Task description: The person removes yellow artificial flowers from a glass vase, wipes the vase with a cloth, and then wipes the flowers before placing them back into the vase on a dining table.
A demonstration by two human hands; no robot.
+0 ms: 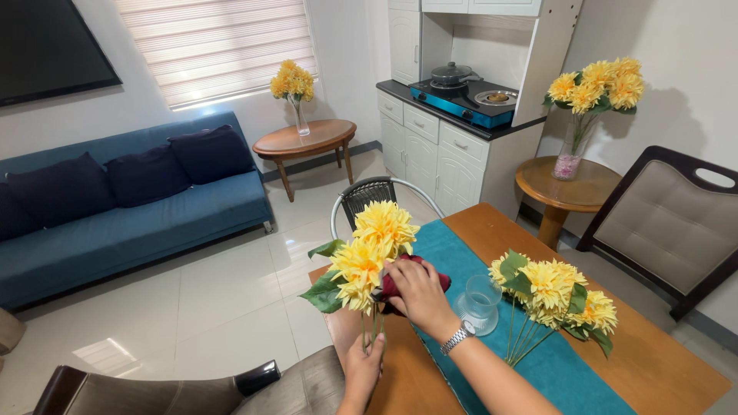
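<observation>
Wiping step, I'd judge: your left hand (361, 365) fingers wrap the yellow flower bunch (367, 253) stems above the table (653, 353) edge, right hand (415, 296) pinches the dark red cloth (396, 286) against blooms. Next calls for a light touch on the petals.

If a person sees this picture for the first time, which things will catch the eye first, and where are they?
First comes the bunch of yellow flowers at the centre, its stems gripped from below by the left hand while the right hand presses a dark red cloth against the blooms. Beside it, a second yellow bunch lies on the teal runner next to a clear glass vase. Two more yellow bouquets stand in vases on round side tables behind.
</observation>
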